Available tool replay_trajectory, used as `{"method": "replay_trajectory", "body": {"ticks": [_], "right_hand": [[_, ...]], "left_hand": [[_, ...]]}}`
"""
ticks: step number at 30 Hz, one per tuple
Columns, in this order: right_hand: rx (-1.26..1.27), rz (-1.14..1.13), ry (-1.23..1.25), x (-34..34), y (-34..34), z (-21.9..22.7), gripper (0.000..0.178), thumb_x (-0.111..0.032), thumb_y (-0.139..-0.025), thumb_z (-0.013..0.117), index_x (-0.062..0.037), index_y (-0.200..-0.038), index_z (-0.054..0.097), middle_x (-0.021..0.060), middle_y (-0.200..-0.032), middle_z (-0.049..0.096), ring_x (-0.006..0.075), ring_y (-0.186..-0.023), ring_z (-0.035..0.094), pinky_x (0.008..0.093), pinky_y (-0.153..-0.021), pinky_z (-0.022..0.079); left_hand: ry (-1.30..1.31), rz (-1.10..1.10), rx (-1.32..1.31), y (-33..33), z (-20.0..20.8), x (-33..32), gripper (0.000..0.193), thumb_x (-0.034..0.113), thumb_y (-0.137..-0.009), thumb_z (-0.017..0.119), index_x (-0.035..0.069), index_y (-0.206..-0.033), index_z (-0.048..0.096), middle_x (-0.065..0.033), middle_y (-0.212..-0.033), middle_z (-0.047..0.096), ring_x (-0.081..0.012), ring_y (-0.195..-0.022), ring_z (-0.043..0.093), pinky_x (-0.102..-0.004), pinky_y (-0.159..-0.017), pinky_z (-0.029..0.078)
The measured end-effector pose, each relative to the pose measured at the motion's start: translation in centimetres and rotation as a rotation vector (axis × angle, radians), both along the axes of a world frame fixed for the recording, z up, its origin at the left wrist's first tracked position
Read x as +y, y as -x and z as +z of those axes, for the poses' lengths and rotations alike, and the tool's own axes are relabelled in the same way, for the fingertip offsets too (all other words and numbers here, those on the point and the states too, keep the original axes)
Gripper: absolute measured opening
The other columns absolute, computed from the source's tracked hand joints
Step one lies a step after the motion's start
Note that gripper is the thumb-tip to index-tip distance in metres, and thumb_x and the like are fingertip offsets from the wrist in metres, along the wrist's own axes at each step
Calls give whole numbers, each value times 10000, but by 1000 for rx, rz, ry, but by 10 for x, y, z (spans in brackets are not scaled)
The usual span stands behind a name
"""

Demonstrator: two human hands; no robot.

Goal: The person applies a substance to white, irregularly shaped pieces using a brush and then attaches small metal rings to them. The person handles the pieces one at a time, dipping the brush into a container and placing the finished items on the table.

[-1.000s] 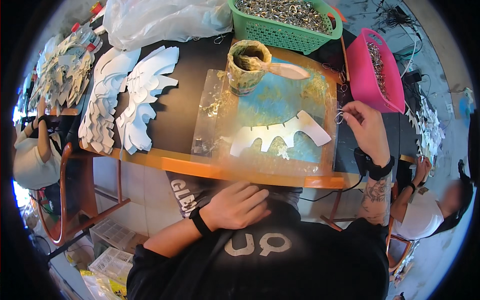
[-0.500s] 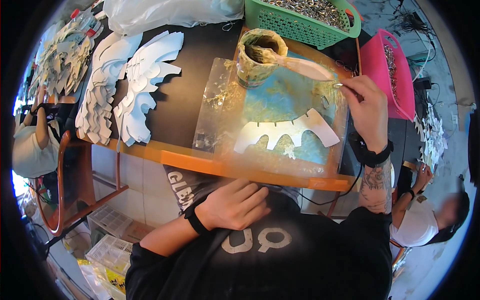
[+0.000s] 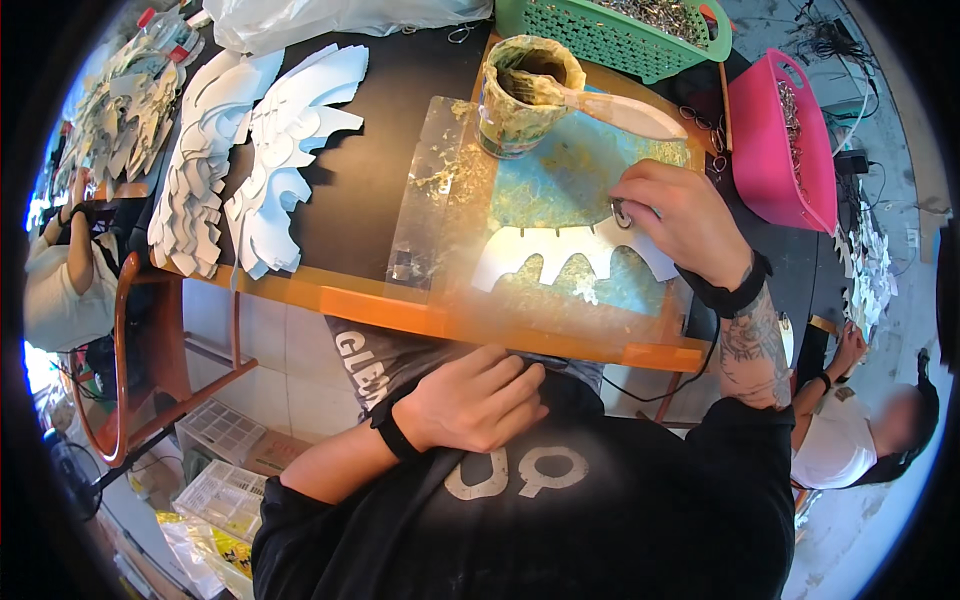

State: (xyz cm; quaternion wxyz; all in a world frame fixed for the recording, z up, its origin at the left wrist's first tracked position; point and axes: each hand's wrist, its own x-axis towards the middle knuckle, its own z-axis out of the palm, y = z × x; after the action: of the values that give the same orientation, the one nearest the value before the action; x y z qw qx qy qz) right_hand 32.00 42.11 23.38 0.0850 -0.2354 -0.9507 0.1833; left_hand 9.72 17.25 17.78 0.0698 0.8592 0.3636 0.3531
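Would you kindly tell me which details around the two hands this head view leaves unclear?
- Small ring at the right hand: mostly covered by its fingers; how it is held is unclear.
- White cut-out: its right end hides under that hand.
- Left hand: fingertips tuck under the table edge.
- Glue pot contents: too smeared to tell.
- Green basket: cut off by the top edge.

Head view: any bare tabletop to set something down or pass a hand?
One bare dark strip of table, between the white wing cutouts and the clear plastic sheet. Crowded on the right: glue pot, white cutout under the right hand, green basket, pink basket.
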Motion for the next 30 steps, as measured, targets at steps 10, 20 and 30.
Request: {"method": "replay_trajectory", "body": {"ticks": [10,20,30], "right_hand": [[-183,10,-307,-50,-38,9,481,-19,-792,665,-103,-1265,687,32,-1303,664,287,-1173,596,421,-946,484],[-261,2,-351,-53,-40,-1,627,17,-771,646,-135,-1379,644,-32,-1434,615,261,-1212,570,394,-933,455],[-260,3,-307,-51,-40,-2,597,13,-800,632,-138,-1377,644,-12,-1448,609,266,-1215,574,398,-941,451]], "left_hand": [[33,0,14,6,1,0,182,192,-875,805,35,-850,717,-129,-1079,734,-249,-916,695,-386,-872,565],[28,-13,21,4,3,2,184,193,-876,805,33,-853,717,-133,-1076,734,-249,-910,697,-382,-871,566],[36,-16,26,4,3,2,177,187,-878,799,29,-859,723,-133,-1069,737,-249,-917,702,-379,-878,566]]}}
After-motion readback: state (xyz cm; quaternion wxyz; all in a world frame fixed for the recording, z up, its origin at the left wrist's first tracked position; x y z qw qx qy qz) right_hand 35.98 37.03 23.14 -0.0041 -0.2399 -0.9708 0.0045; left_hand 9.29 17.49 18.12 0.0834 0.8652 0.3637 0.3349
